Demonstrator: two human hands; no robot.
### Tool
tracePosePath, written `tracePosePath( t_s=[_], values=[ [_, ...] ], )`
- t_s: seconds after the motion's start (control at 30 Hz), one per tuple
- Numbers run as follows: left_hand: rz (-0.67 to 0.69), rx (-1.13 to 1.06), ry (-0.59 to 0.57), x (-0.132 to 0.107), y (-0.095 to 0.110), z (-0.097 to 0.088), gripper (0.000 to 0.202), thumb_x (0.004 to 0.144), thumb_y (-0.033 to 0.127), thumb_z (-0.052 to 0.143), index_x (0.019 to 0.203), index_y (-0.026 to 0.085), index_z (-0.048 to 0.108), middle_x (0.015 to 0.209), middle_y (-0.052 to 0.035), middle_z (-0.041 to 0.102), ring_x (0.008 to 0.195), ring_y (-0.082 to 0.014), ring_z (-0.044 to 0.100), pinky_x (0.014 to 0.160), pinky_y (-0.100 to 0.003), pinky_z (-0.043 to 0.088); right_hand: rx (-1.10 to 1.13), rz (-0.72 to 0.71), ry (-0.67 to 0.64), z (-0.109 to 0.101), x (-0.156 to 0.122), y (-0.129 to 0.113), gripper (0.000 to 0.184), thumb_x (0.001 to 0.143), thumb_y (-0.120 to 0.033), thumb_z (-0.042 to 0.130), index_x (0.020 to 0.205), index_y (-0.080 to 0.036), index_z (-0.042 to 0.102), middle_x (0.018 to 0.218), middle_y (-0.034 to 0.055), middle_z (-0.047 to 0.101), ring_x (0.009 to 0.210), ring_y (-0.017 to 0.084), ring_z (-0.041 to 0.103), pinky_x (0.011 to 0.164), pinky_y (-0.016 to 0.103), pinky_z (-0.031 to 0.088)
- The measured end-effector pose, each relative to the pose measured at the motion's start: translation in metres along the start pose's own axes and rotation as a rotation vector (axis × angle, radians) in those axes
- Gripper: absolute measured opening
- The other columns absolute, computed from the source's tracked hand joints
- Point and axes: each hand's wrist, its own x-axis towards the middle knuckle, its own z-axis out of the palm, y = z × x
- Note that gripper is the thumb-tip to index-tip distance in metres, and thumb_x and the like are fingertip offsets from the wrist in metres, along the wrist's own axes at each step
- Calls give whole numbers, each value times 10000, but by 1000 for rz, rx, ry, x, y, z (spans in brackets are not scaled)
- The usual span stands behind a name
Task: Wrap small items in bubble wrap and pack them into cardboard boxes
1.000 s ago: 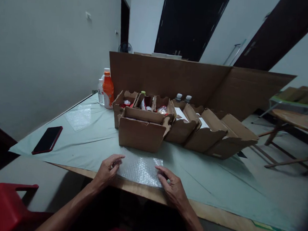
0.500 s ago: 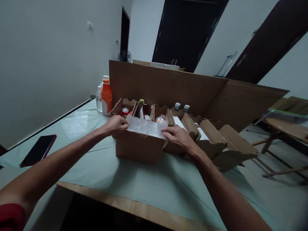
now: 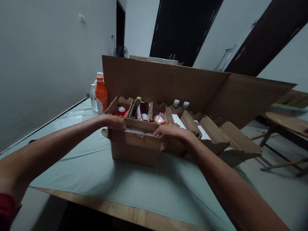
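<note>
A strip of clear bubble wrap (image 3: 140,131) lies down inside the front cardboard box (image 3: 135,152), with its upper face just showing below the rims. My left hand (image 3: 116,122) is closed on the wrap's left end, its fingertips dipping into the box and out of sight. At the other end, my right hand (image 3: 166,131) pinches the wrap by the box's right rim, fingers curled. The box stands open, its side flap jutting out to the left. Whatever lies under the wrap is hidden.
Behind stand several open cardboard bins (image 3: 158,108) holding packaged goods, against a tall cardboard panel (image 3: 159,79). An orange bottle (image 3: 101,92) and clear bottles stand at the left. More bubble wrap (image 3: 68,119) lies on the green cloth (image 3: 138,184). A wooden stool (image 3: 288,122) is off right.
Both hands have lowered the bubble wrap from above the rim into the box. The view has shifted slightly, and my left forearm now covers most of the phone.
</note>
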Motion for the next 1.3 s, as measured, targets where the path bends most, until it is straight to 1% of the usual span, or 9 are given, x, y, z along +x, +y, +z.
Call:
tracePosePath(
  t_s=[0.13,0.23,0.33,0.47,0.7,0.83,0.97,1.13,1.3],
  values=[
    [65,145,-75,-32,8,-18,140,823,254,725,950,197,733,918,-35,681,761,-174,610,707,-283,506,-37,37,233,3,-33,7,288,788,-131,624,969,-268,800,893,23,777,877,233,678,803,316,427],
    [166,223,166,-87,-9,-27,268,895,342,591,1097,217,714,1007,-45,674,783,-171,593,692,-258,464,-27,115,483,27,-80,18,307,917,-260,525,1104,-236,767,1037,86,773,974,283,677,881,400,443],
    [50,128,391,-142,-44,-15,415,888,489,580,1166,194,668,1018,-66,688,826,-196,609,607,-246,460,208,157,646,72,-112,24,322,925,-411,536,1095,-243,751,1065,79,767,961,274,694,868,406,505],
    [-143,-176,346,-159,-71,35,697,800,573,637,1354,160,542,1279,-150,651,1113,-297,632,879,-410,534,497,143,662,126,-89,11,599,864,-554,610,1351,-205,590,1335,126,655,1143,299,652,933,420,537],
    [-95,-532,292,-130,-54,106,745,811,466,677,1444,161,428,1339,-140,622,1220,-282,607,1070,-419,460,691,137,828,160,-39,-11,726,901,-599,536,1497,-202,415,1420,151,571,1341,297,510,1137,508,380],
    [-152,-456,372,-197,-53,113,724,824,461,687,1443,173,446,1402,-139,573,1336,-296,520,1159,-435,366,617,148,921,194,-78,-38,691,921,-530,563,1526,-238,398,1457,127,550,1344,305,519,1128,501,408],
    [-408,-370,537,-256,-56,87,705,801,524,695,1389,186,504,1296,-124,648,1247,-316,590,1080,-436,448,625,22,917,206,-83,-81,669,937,-452,583,1539,-248,377,1506,113,510,1375,293,499,1113,467,445],
    [-255,-362,594,-207,-34,64,697,782,468,688,1381,162,509,1238,-114,671,1163,-284,634,1036,-412,490,754,14,878,163,-48,-74,693,904,-551,596,1494,-221,443,1402,123,606,1251,281,596,1062,448,480],
    [-89,-452,458,-172,-20,106,716,789,379,698,1437,179,467,1353,-129,616,1287,-286,561,1128,-442,412,690,196,999,160,-77,-36,662,896,-589,575,1447,-230,502,1357,109,631,1213,280,607,1053,428,463]
  ],
)
